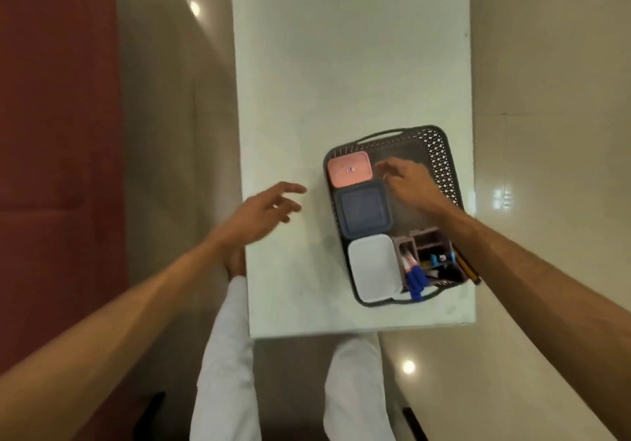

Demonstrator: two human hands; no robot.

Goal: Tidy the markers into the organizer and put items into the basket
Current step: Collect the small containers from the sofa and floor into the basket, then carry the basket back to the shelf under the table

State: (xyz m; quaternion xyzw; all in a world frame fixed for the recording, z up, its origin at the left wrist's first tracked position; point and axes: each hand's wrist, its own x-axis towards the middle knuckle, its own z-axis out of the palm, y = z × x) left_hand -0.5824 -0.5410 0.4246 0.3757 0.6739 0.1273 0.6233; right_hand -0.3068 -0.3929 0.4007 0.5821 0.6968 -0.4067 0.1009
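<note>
A dark grey lattice basket (444,164) sits on the white table (341,65). Inside it, along the left side, lie a pink lidded box (349,169), a blue lidded box (362,209) and a white lidded box (374,266). In the near right corner stands a brown organizer (428,239) with blue-capped markers (415,282) and other pens in it. My right hand (408,184) hovers over the basket's bare middle, fingers apart, holding nothing. My left hand (264,210) is over the table left of the basket, fingers spread and empty.
The table's near edge lies just below the basket, with my white-trousered legs (225,355) beneath it. A glossy beige floor surrounds the table. A dark red surface (58,133) fills the far left.
</note>
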